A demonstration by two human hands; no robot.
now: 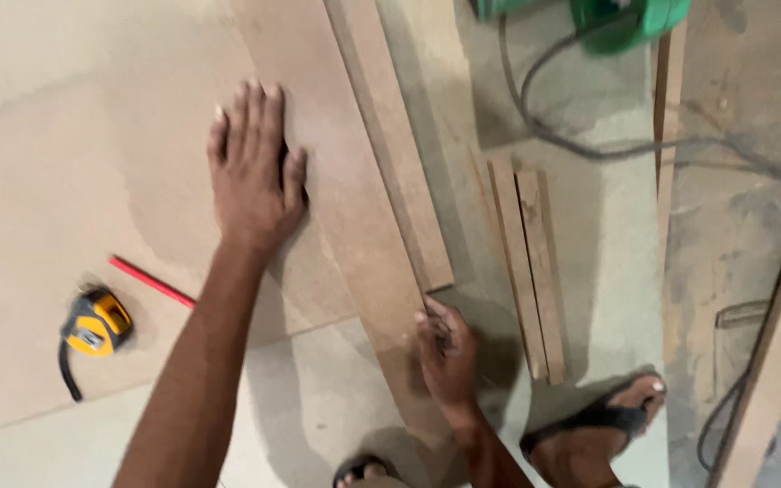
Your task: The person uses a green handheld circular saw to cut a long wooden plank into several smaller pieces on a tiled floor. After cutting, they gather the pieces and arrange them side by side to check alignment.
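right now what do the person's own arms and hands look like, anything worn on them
Both arms are bare as far as the view shows: no sleeves, gloves, watch or bands. The left hand shows short, pale nails and no rings. The right hand is partly in shadow, and no ring or covering can be made out on it. Lower down, a dark strapped sandal is worn on one foot.

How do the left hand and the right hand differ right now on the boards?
The left hand lies flat, fingers spread, palm down on the wide board; the right hand is curled, its grip closed on the near end of the narrow strip. The left hand reaches farther from the body, arm stretched out; the right hand stays close, near the sandalled foot. Both are bare and touch brown board.
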